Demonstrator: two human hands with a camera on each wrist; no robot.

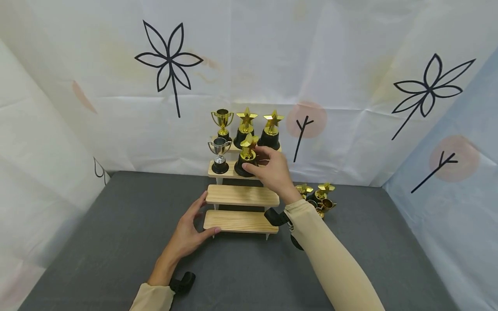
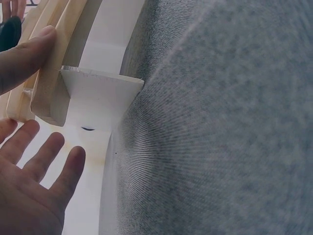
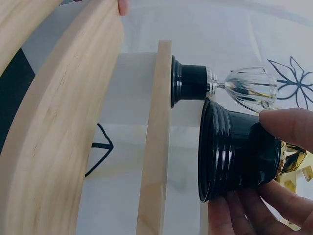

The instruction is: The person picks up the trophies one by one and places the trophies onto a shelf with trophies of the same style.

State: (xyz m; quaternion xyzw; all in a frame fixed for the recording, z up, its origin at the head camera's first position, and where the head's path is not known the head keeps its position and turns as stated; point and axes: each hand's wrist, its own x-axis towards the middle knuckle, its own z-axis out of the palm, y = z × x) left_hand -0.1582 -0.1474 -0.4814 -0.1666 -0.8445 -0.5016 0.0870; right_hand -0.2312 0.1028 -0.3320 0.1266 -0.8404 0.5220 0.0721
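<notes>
My right hand [image 1: 274, 172] pinches a gold star trophy [image 1: 246, 165] by its black base, between thumb and fingers. In the right wrist view, a narrow gap shows between that base and the third step up of a wooden stepped rack [image 1: 241, 195]. Beside it on the same step stands a small silver cup trophy [image 1: 220, 149] on a black base. My left hand [image 1: 186, 233] rests at the rack's left end. Its thumb touches the lowest step, and its other fingers spread loosely by the end of the step above, as the left wrist view shows.
A gold cup trophy [image 1: 222, 119] and two gold star trophies [image 1: 246, 123] stand along the top step. Several more gold trophies [image 1: 324, 190] cluster on the grey table [image 1: 128, 216] to the right, partly behind my right forearm. A white patterned cloth [image 1: 249, 52] hangs behind the rack.
</notes>
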